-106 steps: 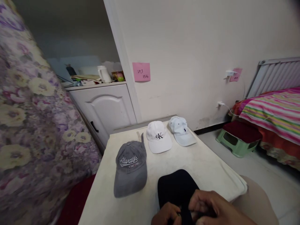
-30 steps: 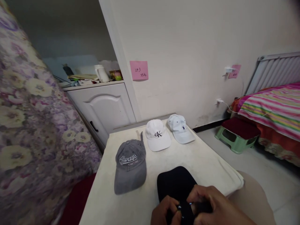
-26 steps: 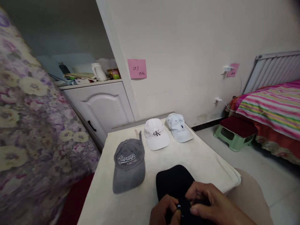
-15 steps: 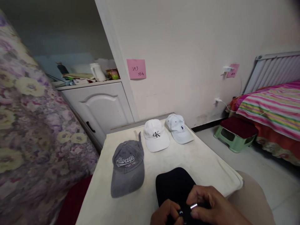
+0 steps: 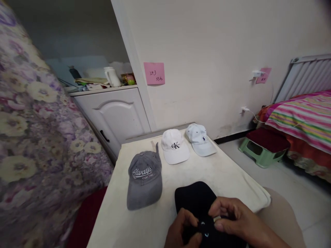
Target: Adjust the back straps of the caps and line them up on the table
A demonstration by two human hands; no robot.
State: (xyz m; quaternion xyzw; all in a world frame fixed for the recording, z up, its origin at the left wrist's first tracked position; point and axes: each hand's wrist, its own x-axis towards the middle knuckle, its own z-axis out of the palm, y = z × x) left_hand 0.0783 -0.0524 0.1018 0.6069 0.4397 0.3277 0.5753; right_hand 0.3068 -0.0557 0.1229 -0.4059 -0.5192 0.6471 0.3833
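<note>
A black cap (image 5: 193, 196) lies at the front of the table, its brim pointing away from me. Over its near part, my left hand (image 5: 182, 229) pinches the black strap close to two small shiny rings or eyelets. My right hand (image 5: 234, 218) has thumb and forefinger closed on a small metal buckle (image 5: 216, 218) at the strap's other side. Both hands partly cover the crown. Beyond them lie a grey cap (image 5: 144, 179) with "Always" lettering, a white cap (image 5: 175, 147) with a black monogram, and a pale blue cap (image 5: 200, 139) with a small dark emblem.
The caps are on a cream-covered table (image 5: 116, 213) against the wall. A floral curtain (image 5: 51, 137) hangs at left, before a white cabinet (image 5: 116, 113) with a white jug (image 5: 112, 76). A green stool (image 5: 258, 148) stands by the bed (image 5: 305, 117) at right.
My view has shifted slightly, so the scene sits a little further right. My hands have moved slightly apart, and the two shiny rings between them show more clearly.
</note>
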